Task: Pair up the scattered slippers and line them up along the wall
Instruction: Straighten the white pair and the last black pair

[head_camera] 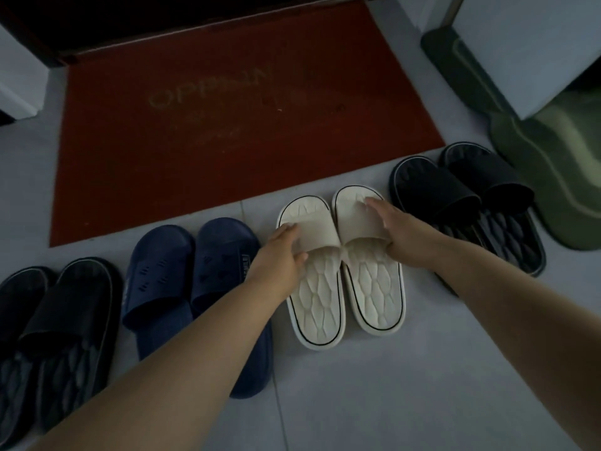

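The two white slippers sat side by side on the pale tiled floor [357,402], toes pointing toward the near edge of the red doormat [227,125] and their inner sides touching or very nearly so. The left hand [279,252] held the left white slipper [313,288] by its strap, the fingers curled over the strap's outer side and the thumb hooked at its rear edge above the quilted footbed. The right hand [400,229] lay on the strap of the right white slipper [374,281], with the fingers stretched out flat toward the toe. Its thumb was out of sight at the back of the strap, so in the dim light it could not be told whether that hand pinched the strap or merely pressed on it. Both soles looked flat on the floor. Just to the left stood the navy pair [195,271], partly crossed by the left forearm, and beyond it, at the frame's left edge, a black pair [65,320]. To the right of the white slippers stood another black pair [455,193], angled slightly and close beside a green mat [553,177] that ran under a white cabinet [536,43]. All four pairs formed one rough row along the doormat's near side.
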A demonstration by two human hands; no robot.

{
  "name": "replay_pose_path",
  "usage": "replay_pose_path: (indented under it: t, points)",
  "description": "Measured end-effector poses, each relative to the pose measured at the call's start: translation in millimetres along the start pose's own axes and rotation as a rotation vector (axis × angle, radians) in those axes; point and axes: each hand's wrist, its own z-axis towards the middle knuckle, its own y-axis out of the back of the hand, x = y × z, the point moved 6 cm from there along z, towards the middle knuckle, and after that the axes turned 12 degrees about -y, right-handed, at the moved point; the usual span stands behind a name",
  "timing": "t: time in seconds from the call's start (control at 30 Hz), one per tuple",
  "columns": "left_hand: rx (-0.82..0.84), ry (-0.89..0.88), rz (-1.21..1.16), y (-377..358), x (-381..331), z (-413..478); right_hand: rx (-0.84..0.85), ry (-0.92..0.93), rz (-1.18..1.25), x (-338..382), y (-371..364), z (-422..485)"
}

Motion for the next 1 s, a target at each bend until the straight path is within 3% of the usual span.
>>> replay_pose_path:
  t: [0.33,0.77,0.83,0.9,0.97,1.0]
  points:
    - [-0.036,0.018,-0.008,-1,-2,-5,0.012,0.021,-0.032,0,-4,-3]
    - [-0.133,0.02,0.003,5,2,-13,-0.033,0.071,0.115,-2,11,-15]
    - [-0.14,0.018,0.019,9,3,-15,-0.164,0.1,0.186,-15,28,-21]
    - [-0.139,-0.039,0.029,12,-2,-14,-0.449,0.049,0.252,-43,50,-31]
    - [-0.085,-0.141,0.088,8,-14,-11,-0.725,-0.114,0.36,-84,71,-43]
    - [-0.036,-0.192,0.138,2,-21,-8,-0.784,-0.213,0.383,-103,76,-46]
